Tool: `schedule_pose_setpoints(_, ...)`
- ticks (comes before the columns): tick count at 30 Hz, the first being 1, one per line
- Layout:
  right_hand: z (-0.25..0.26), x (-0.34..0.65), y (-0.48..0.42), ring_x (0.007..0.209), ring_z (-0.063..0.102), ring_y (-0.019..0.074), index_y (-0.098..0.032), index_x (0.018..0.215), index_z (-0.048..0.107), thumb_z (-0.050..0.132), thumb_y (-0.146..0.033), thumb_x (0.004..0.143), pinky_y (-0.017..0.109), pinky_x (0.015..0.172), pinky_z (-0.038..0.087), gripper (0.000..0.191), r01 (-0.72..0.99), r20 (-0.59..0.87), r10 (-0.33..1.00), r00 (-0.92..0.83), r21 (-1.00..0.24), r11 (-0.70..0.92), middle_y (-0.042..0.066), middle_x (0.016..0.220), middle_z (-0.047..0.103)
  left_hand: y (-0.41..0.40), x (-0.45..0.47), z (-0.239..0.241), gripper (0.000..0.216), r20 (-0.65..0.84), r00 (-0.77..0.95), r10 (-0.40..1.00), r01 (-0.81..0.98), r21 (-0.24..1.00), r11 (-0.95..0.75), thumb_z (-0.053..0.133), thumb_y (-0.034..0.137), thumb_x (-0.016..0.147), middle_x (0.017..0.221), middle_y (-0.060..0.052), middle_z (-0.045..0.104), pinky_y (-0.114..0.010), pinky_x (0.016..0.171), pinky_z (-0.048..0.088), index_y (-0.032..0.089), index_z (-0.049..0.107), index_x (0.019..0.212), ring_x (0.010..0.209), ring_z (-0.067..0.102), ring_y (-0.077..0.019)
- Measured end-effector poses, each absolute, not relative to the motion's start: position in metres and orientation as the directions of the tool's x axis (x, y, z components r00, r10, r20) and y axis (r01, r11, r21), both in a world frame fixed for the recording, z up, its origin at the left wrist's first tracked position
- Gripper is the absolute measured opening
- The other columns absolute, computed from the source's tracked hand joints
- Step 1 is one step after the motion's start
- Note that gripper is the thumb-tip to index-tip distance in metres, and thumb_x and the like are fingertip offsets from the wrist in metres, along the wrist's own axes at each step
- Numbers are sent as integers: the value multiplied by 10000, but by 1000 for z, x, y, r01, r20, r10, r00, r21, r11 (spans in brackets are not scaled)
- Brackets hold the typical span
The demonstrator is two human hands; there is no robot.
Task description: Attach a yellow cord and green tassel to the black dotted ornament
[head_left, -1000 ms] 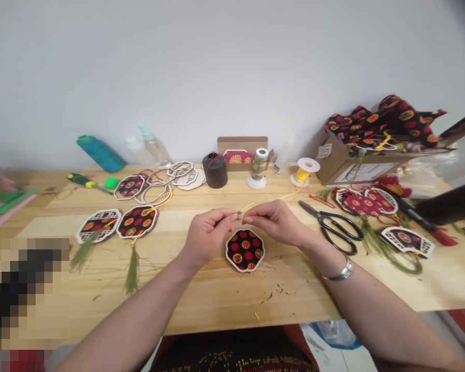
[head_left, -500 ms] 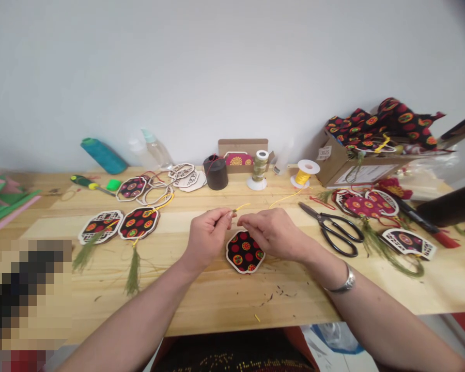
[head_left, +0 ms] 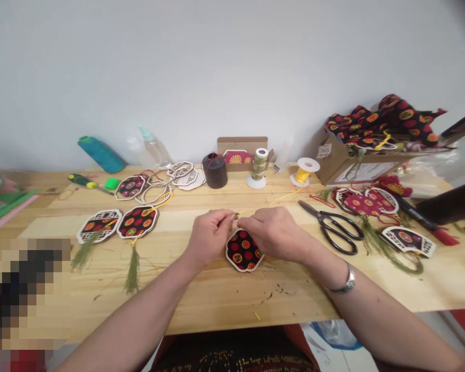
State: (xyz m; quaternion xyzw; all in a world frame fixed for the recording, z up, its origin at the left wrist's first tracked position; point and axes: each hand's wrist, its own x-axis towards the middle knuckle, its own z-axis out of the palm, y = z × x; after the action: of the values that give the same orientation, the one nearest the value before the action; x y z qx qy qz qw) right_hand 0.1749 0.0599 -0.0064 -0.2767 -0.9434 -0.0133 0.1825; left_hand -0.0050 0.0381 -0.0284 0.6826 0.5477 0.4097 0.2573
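Left hand point(head_left: 211, 235): pinching a thin yellow cord point(head_left: 245, 212) just below frame center. Right hand point(head_left: 277, 235): fingers curled nearby; grip cannot be determined. Lower center: black pendant point(head_left: 239, 256), pale scalloped rim, red and orange circles.

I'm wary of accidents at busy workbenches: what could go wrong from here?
The left hand pinches a small piece, which might slip from such a fine hold.
The yellow cord trails slack from its spool and could tangle or catch near the right hand.
The black-handled scissors lie close to the right forearm, which might brush or knock them.
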Motion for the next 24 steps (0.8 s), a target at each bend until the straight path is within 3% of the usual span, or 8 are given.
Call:
schedule_pose_setpoints(4, -4, 180, 61, 552, 434, 125, -153, 874, 626, 428, -98, 845, 285, 510, 229, 207, 514, 430, 452, -782, 35, 857, -1, 599, 566, 38, -5, -29, 221, 260, 213, 942, 524, 783, -335, 492, 231, 852, 640, 1, 659, -235, 589, 438, 182, 686, 756, 593, 567, -126)
schedule_pose_setpoints(7, -1, 184, 64, 568, 459, 125, -159, 829, 645, 441, -96, 850, 277, 511, 254, 215, 522, 451, 474, -756, -23, 853, 5, 601, 574, 36, -2, -25, 195, 206, 316, 926, 444, 831, -336, 512, 210, 844, 710, -7, 691, -237, 619, 450, 187, 685, 758, 641, 592, -128)
schedule_pose_setpoints(9, -1, 186, 68, 606, 502, 123, -167, 833, 665, 454, -93, 850, 260, 530, 292, 225, 520, 453, 524, -721, -145, 842, 12, 636, 607, 34, -1, -22, 196, 173, 364, 915, 389, 864, -318, 525, 200, 838, 652, 3, 660, -230, 604, 446, 181, 676, 714, 613, 571, -118)
schedule_pose_setpoints(12, -6, 186, 76, 683, 566, 117, -171, 866, 689, 488, -110, 859, 238, 613, 382, 209, 457, 422, 626, -655, -438, 774, 24, 725, 664, 32, -1, -19, 183, 149, 357, 922, 297, 918, -263, 548, 206, 828, 590, 12, 609, -228, 604, 448, 173, 674, 699, 596, 545, -111)
schedule_pose_setpoints(17, -18, 176, 83, 792, 599, 123, -161, 750, 704, 596, -170, 801, 265, 730, 471, 120, 143, 325, 740, -589, -859, 491, 45, 848, 649, 32, -3, -18, 150, 86, 223, 971, 154, 980, -123, 589, 247, 807, 598, 10, 601, -222, 581, 433, 159, 692, 743, 583, 527, -103)
schedule_pose_setpoints(19, -22, 170, 81, 735, 605, 123, -159, 717, 703, 619, -198, 768, 268, 666, 488, 106, 48, 215, 811, -544, -957, 286, 46, 861, 638, 33, -3, -20, 174, 75, 172, 982, 112, 989, -95, 596, 259, 805, 596, 9, 594, -216, 573, 417, 155, 685, 697, 579, 515, -97)
schedule_pose_setpoints(21, -25, 166, 77, 567, 549, 89, -147, 680, 699, 621, -229, 755, 238, 526, 449, 136, 7, 84, 856, -510, -995, 101, 25, 742, 618, 34, -3, -21, 168, 65, 128, 990, 80, 994, -75, 605, 266, 802, 597, 13, 592, -212, 559, 401, 157, 689, 706, 564, 502, -90)
schedule_pose_setpoints(24, -23, 162, 73, 467, 433, 57, -138, 667, 711, 640, -224, 723, 211, 455, 362, 125, 4, 10, 903, -430, -1000, 13, -20, 552, 553, 35, -4, -24, 154, 46, 65, 997, 70, 996, -51, 615, 286, 798, 600, 20, 594, -214, 523, 370, 164, 705, 775, 517, 461, -80)
